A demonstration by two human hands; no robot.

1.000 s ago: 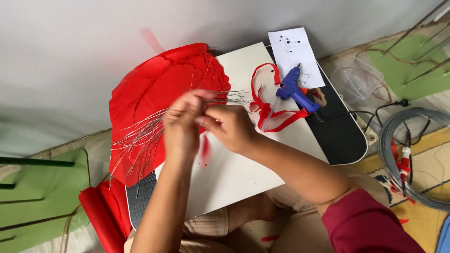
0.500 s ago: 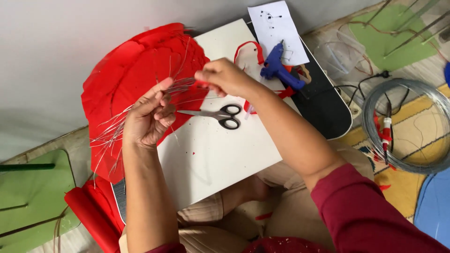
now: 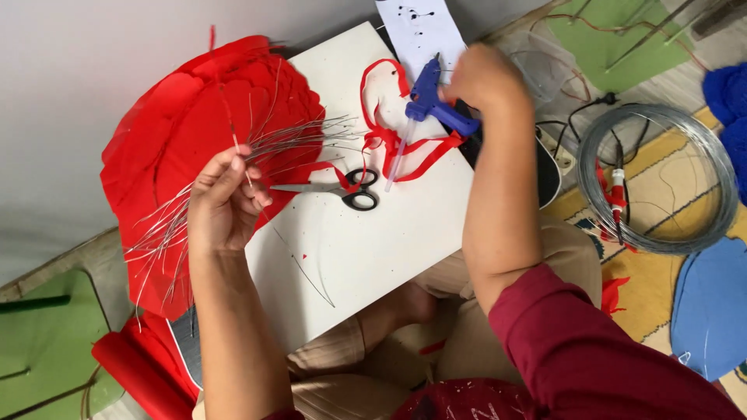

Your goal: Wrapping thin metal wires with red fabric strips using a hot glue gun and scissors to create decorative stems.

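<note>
My left hand (image 3: 224, 201) holds a bundle of thin silver wires (image 3: 288, 141) that fan out over a large red paper shape (image 3: 187, 148). My right hand (image 3: 484, 78) is at the handle of a blue glue gun (image 3: 436, 105) that lies on a white board (image 3: 389, 225) across my lap; its fingers curl onto the gun. Black-handled scissors (image 3: 342, 190) lie on the board between my hands. A red paper strip (image 3: 393, 140) curls beside the gun.
A coil of grey wire (image 3: 661, 179) with red-handled pliers (image 3: 616, 190) lies on the floor at right. Nearby are a blue paper piece (image 3: 712, 303), green paper (image 3: 599, 39), a spotted white sheet (image 3: 424, 27), and a red roll (image 3: 136, 373) at lower left.
My right hand has left the wires and moved up and right to the glue gun. The left hand still holds the wire bundle. The scissors lie uncovered on the board.
</note>
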